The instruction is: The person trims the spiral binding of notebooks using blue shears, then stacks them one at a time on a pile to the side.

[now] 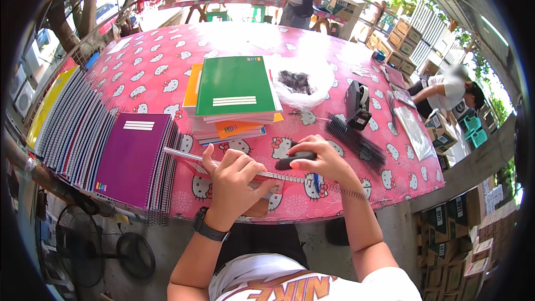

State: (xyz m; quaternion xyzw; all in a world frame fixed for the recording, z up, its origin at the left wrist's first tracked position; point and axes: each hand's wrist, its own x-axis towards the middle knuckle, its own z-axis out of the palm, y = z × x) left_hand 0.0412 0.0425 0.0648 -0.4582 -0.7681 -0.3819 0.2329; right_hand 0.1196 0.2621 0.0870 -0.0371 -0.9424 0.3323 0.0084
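Observation:
My left hand (237,181), with a dark watch on its wrist, grips a thin notebook (186,155) held edge-on. A wire-like spiral coil (287,177) runs along the notebook's spine, and its loose tail (348,191) extends past my right wrist. My right hand (329,159) is closed on a rounded black tool (292,160) just above the coil; its exact kind is unclear. Something blue (316,181) shows below those fingers. A brown piece (257,208) lies at the table's near edge, partly under my left hand.
To the left stand a purple spiral notebook (134,159) and a long row of notebooks (72,117). A stack topped by a green notebook (237,86) lies ahead. Loose black coils (356,145), a tape dispenser (358,106) and a plastic bag (315,86) rest rightward. Two fans stand lower left.

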